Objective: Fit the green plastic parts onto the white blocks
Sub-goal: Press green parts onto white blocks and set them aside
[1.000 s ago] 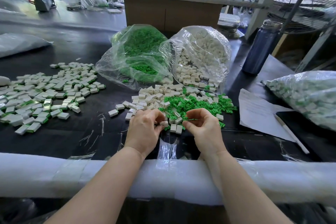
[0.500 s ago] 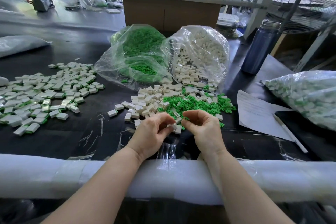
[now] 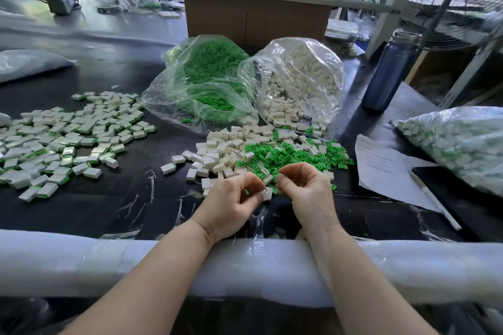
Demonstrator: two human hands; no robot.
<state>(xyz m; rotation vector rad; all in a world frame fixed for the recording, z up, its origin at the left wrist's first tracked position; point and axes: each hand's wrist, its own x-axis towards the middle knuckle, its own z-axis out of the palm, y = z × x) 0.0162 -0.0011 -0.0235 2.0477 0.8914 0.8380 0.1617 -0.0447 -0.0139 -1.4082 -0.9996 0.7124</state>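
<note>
Your left hand pinches a white block over the table's near edge; right hand is curled shut, contents hidden, likely a green part. Next: align and press it on, loose green parts lie just beyond

Left hand, right hand: fingers pinched

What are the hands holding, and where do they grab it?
The left hand pinches a white block at its end, between thumb and fingers. The right hand is curled shut; whether it holds a green part cannot be told.
</note>
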